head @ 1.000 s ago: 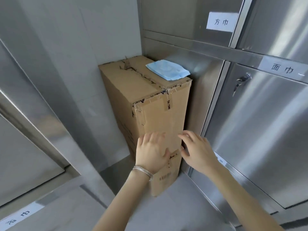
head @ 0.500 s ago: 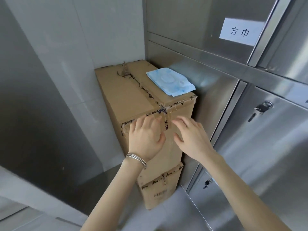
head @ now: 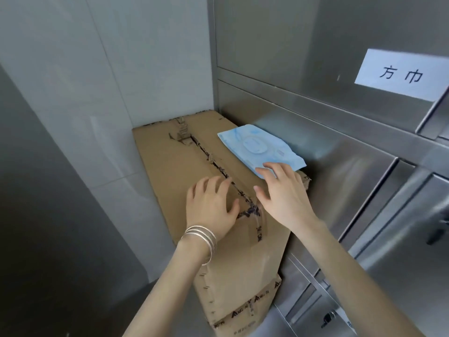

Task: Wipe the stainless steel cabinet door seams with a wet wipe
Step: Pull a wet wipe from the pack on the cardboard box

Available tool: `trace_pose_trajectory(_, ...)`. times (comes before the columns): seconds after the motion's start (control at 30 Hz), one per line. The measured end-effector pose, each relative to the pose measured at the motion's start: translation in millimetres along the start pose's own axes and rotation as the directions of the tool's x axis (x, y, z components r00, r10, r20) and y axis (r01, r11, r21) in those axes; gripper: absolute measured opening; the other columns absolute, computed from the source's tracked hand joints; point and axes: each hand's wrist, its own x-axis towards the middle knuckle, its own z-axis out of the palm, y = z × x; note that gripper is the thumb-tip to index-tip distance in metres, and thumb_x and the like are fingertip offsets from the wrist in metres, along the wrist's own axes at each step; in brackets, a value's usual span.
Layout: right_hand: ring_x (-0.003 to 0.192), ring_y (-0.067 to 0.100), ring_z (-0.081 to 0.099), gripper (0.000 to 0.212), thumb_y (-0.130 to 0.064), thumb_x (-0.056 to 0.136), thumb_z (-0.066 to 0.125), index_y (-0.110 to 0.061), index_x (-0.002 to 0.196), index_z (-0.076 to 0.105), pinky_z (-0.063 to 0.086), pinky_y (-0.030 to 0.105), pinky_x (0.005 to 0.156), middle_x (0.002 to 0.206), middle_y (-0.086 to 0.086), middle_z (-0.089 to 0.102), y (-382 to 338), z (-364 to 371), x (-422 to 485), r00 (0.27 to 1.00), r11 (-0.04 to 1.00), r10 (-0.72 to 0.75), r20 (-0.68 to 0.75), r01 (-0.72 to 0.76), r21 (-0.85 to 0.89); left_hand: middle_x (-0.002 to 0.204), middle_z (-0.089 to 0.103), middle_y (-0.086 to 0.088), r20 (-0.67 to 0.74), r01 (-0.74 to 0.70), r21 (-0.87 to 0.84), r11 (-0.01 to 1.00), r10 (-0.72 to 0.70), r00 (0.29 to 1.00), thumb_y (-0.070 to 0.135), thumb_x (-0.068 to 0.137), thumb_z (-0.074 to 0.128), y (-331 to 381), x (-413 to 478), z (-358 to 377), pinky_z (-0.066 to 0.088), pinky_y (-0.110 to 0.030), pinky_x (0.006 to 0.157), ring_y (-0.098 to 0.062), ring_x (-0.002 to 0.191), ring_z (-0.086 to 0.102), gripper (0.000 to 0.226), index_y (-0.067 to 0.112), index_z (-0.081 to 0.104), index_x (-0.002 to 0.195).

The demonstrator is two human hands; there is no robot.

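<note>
Atop box [head: 170, 154] | left hand [head: 210, 203], right hand [head: 284, 193]: fingers [head: 274, 167] spread | wipe pack [head: 257, 147] corner hidden

Both grips have been raised from the front face of the cardboard box [head: 170, 161] to its top. The left grip [head: 209, 203], held flat against that face a second ago, is now laid with spread fingers over the box's near top edge, beside the taped seam. The right grip [head: 284, 193] has been brought from the box's front right corner to the blue wet wipe pack [head: 257, 147] on the box top, and the pack's near end is now touched by its fingertips [head: 264, 169].
</note>
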Motion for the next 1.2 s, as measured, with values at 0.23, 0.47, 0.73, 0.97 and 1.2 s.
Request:
trace_pose_trajectory(0.23,0.099,0.038,0.062,0.036,-0.023,0.074,0.079,-0.008,0.105,0.07,0.051,0.046,0.083,0.111,0.015,0.065,17.1,25.1,19.4,0.999,1.0,0.018,0.031,-0.018,-0.009,0.104,0.069,-0.002,0.035,0.045,0.024,0.999,-0.046,0.998,0.048,0.076,0.039,-4.9,5.8,7.7,0.052,-0.043,0.077,-0.03,0.095,0.065,0.053,0.02,0.071,0.107)
trace_pose_trajectory(0.47,0.072,0.024,0.067,0.014,-0.005,0.072,0.079,-0.01,0.084,0.074,0.049,0.026,0.059,0.082,0.001,0.07,27.3,31.9,29.6,0.999,0.988,-0.037,0.007,0.036,0.149,0.11,0.067,-0.002,0.047,0.071,-0.003,0.998,-0.07,0.996,0.048,0.078,0.04,-5.7,5.7,7.2,0.052,-0.044,0.079,-0.03,0.1,0.063,0.053,0.02,0.069,0.113)
trace_pose_trajectory(0.73,0.063,0.009,0.062,0.003,-0.013,0.078,0.072,-0.016,0.077,0.073,0.046,0.024,0.048,0.073,-0.007,0.069,32.3,21.1,25.0,0.987,0.927,-0.158,-0.007,0.151,0.343,0.119,0.064,-0.007,0.037,0.066,-0.066,0.996,-0.064,0.997,0.044,0.081,0.04,-6.7,3.4,6.4,0.052,-0.044,0.083,-0.034,0.109,0.06,0.054,0.017,0.064,0.121)
trace_pose_trajectory(0.97,0.078,0.004,0.061,0.023,-0.022,0.088,0.053,-0.011,0.079,0.071,0.042,0.005,0.064,0.079,-0.012,0.069,33.1,12.0,15.1,0.989,0.806,-0.145,0.024,0.104,0.583,0.128,0.06,-0.01,-0.025,0.02,-0.089,0.996,-0.023,0.999,0.036,0.084,0.04,-7.6,2.9,3.9,0.05,-0.045,0.09,-0.035,0.116,0.058,0.051,0.013,0.062,0.124)
trace_pose_trajectory(1.2,0.08,0.001,0.06,0.028,-0.023,0.089,0.047,-0.008,0.08,0.069,0.042,0.004,0.069,0.081,-0.013,0.065,38.1,3.9,15.6,0.99,0.741,-0.14,-0.004,0.108,0.663,0.131,0.06,-0.009,-0.062,-0.043,-0.104,0.994,0.037,0.997,0.019,0.078,0.064,-6.5,4.2,3.5,0.05,-0.045,0.091,-0.034,0.121,0.056,0.047,0.012,0.061,0.125)
